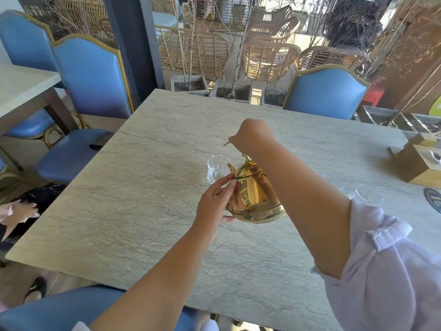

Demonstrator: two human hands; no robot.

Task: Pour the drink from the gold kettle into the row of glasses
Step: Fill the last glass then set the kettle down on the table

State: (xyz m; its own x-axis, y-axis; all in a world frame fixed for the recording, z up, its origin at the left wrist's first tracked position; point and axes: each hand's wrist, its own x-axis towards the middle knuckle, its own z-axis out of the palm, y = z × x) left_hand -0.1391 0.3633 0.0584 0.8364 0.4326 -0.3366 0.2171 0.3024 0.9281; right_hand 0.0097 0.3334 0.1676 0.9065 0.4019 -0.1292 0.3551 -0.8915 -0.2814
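At the centre of the frame our right hand is closed on the handle, lifting and tipping the gold kettle so its spout leans over the glass on the table. Our left hand presses fingertips against the kettle's side (probably to steady it). Other glasses wait at right. A round blue badge shows lettering too cropped to read.

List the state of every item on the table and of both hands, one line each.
gold kettle: lifted, tilted, spout toward a glass.
left glass: upright by the spout, fill unclear.
right glass: on the table, apart.
right hand: closed on the handle.
left hand: steadying the kettle's side.
wooden box: at the right edge.
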